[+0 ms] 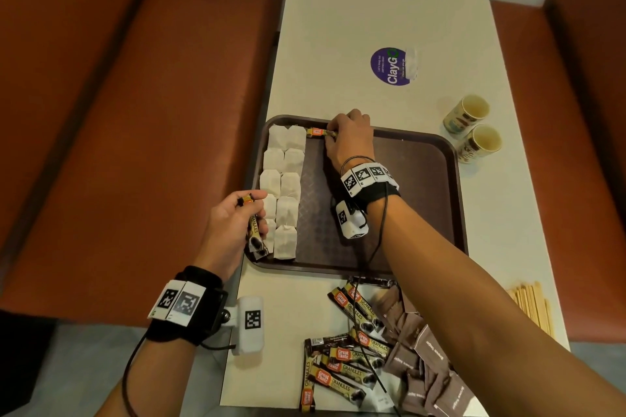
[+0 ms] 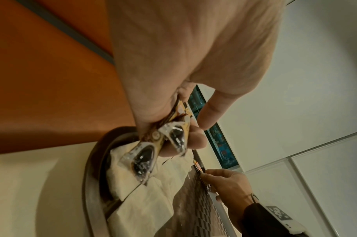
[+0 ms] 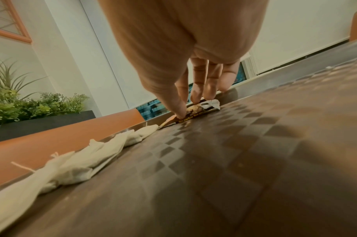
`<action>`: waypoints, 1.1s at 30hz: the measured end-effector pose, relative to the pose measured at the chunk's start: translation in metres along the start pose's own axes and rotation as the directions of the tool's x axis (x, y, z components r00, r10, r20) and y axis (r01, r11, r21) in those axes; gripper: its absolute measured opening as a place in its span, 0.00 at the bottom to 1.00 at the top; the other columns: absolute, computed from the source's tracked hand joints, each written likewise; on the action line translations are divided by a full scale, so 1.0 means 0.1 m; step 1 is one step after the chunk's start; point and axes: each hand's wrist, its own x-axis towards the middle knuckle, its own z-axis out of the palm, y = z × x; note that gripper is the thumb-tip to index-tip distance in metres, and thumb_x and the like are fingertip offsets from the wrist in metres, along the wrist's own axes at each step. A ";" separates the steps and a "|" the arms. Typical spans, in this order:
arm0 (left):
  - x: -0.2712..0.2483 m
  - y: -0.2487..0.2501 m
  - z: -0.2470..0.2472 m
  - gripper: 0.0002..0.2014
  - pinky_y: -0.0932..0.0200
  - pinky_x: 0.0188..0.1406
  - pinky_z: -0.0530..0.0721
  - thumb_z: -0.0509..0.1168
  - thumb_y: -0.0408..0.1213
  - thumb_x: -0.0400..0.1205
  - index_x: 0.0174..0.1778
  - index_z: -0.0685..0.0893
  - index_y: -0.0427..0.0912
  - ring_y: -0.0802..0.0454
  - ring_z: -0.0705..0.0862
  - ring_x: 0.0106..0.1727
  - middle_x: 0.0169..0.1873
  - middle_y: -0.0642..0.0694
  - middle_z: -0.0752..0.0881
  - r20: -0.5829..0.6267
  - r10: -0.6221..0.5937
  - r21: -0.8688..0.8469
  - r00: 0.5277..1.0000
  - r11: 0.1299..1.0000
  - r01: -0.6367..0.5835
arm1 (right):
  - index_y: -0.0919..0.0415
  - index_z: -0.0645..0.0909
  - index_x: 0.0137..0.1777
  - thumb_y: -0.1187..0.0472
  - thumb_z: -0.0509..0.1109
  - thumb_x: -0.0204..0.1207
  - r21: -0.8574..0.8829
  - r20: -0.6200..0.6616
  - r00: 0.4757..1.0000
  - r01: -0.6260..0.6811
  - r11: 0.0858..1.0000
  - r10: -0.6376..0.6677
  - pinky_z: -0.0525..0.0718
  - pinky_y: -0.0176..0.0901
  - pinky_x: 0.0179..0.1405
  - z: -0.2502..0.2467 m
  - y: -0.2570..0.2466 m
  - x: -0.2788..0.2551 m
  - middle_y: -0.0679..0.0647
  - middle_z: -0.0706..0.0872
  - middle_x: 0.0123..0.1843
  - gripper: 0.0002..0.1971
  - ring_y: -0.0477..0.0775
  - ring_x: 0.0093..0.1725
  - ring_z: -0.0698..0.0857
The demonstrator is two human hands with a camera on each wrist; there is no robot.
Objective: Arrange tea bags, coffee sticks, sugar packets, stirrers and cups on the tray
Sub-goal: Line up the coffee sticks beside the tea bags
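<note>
A brown tray [image 1: 406, 196] lies on the white table. Two columns of white tea bags [image 1: 286, 186] fill its left side. My right hand [image 1: 342, 134] reaches to the tray's far edge and pinches one coffee stick [image 1: 318, 132] that lies flat beside the top tea bags. In the right wrist view the thumb and fingers [image 3: 181, 110] sit on that coffee stick [image 3: 195, 112]. My left hand [image 1: 250, 213] hovers over the tray's near left corner and grips two coffee sticks [image 2: 143, 158], their ends pointing down over the tea bags [image 2: 153, 200].
Loose coffee sticks [image 1: 345, 355] and brown sugar packets [image 1: 426, 355] lie in a heap on the table in front of the tray. Wooden stirrers [image 1: 531, 305] lie at the right edge. Two paper cups [image 1: 474, 129] stand right of the tray. Orange benches flank the table.
</note>
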 end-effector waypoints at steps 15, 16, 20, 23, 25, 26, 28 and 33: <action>0.03 0.00 0.01 0.13 0.53 0.46 0.89 0.61 0.25 0.90 0.70 0.79 0.38 0.45 0.90 0.50 0.55 0.38 0.93 0.018 0.028 -0.027 0.999 0.999 -0.028 | 0.55 0.87 0.54 0.58 0.73 0.78 0.087 -0.007 1.000 -0.004 0.996 0.005 0.80 0.55 0.61 -0.23 -0.11 -0.21 0.54 0.84 0.55 0.07 0.57 0.57 0.80; 0.03 0.00 0.01 0.13 0.51 0.51 0.88 0.62 0.27 0.90 0.70 0.79 0.38 0.45 0.90 0.52 0.57 0.40 0.93 0.033 0.037 -0.009 0.999 0.999 -0.037 | 0.54 0.87 0.53 0.58 0.72 0.79 0.165 0.005 1.000 0.003 0.986 -0.004 0.83 0.50 0.58 -0.30 -0.16 -0.29 0.51 0.85 0.51 0.06 0.53 0.53 0.82; 0.03 -0.02 0.06 0.11 0.55 0.44 0.84 0.68 0.32 0.88 0.66 0.86 0.42 0.47 0.90 0.52 0.54 0.43 0.94 0.060 0.018 -0.014 0.998 1.000 -0.017 | 0.53 0.88 0.58 0.56 0.72 0.82 0.507 0.226 0.970 -0.035 0.861 -0.094 0.79 0.21 0.41 -0.52 -0.42 -0.77 0.43 0.86 0.47 0.07 0.36 0.42 0.82; -0.01 -0.02 0.13 0.09 0.51 0.45 0.85 0.72 0.33 0.85 0.60 0.91 0.46 0.49 0.89 0.48 0.49 0.44 0.92 0.058 0.037 -0.017 0.998 0.999 -0.036 | 0.50 0.88 0.60 0.50 0.73 0.82 0.545 0.334 0.922 -0.019 0.838 -0.196 0.79 0.21 0.43 -0.54 -0.52 -1.03 0.43 0.88 0.47 0.10 0.36 0.45 0.83; -0.03 -0.03 0.16 0.11 0.46 0.58 0.87 0.74 0.34 0.83 0.61 0.91 0.45 0.47 0.91 0.53 0.54 0.43 0.93 0.065 0.037 -0.010 0.997 0.999 -0.036 | 0.51 0.90 0.56 0.52 0.74 0.81 0.555 0.330 0.924 -0.024 0.832 -0.193 0.77 0.22 0.42 -0.52 -0.53 -1.12 0.42 0.88 0.45 0.08 0.36 0.44 0.83; -0.05 -0.03 0.16 0.13 0.44 0.65 0.86 0.76 0.35 0.81 0.62 0.91 0.45 0.45 0.91 0.58 0.57 0.42 0.93 0.071 0.033 -0.004 0.997 0.999 -0.033 | 0.52 0.90 0.54 0.53 0.75 0.80 0.562 0.318 0.932 -0.037 0.826 -0.174 0.76 0.22 0.41 -0.52 -0.52 -1.15 0.41 0.87 0.43 0.07 0.36 0.43 0.83; -0.08 -0.04 0.16 0.16 0.44 0.67 0.86 0.80 0.39 0.77 0.61 0.91 0.46 0.42 0.91 0.62 0.59 0.39 0.93 0.081 0.045 0.040 0.996 0.998 -0.049 | 0.53 0.91 0.51 0.55 0.76 0.79 0.577 0.301 0.943 -0.065 0.814 -0.138 0.74 0.23 0.40 -0.54 -0.50 -1.19 0.40 0.85 0.40 0.04 0.36 0.42 0.82; -0.13 0.00 0.18 0.14 0.57 0.38 0.78 0.80 0.37 0.79 0.59 0.90 0.45 0.53 0.87 0.42 0.46 0.45 0.93 0.064 0.102 0.130 0.993 0.985 -0.110 | 0.50 0.90 0.51 0.52 0.76 0.80 0.627 0.245 0.965 -0.083 0.775 -0.095 0.79 0.28 0.44 -0.61 -0.53 -1.29 0.40 0.87 0.40 0.05 0.36 0.42 0.84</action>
